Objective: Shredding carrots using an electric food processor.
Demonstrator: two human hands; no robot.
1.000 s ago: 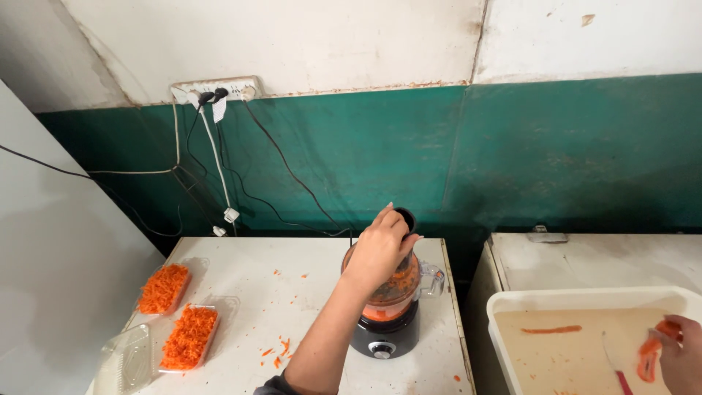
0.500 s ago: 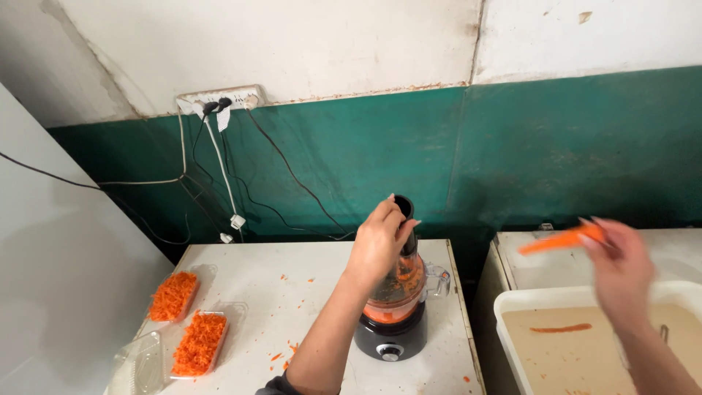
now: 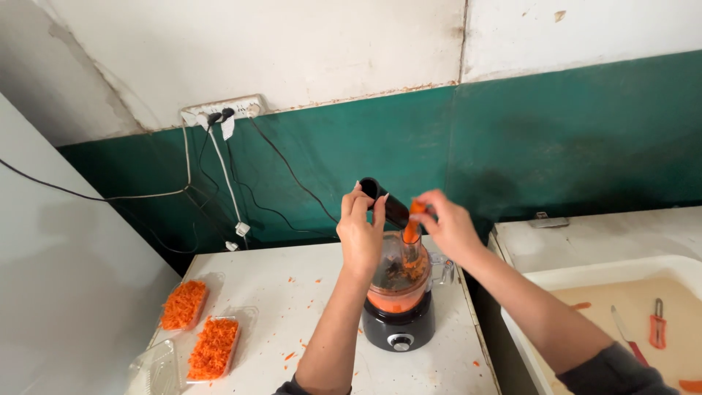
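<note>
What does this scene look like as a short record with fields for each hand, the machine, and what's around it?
left hand: left hand holds the black pusher lifted clear of the feed tube
right hand: right hand lowers a carrot into the tube
machine: food processor, clear bowl with grated carrot, black base, on the white table
left of it: two trays of grated carrot
right of it: white tub with peeler and knife

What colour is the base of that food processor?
Black, with a silver knob at the front; the food processor base shows in the head view, the only one.
</note>
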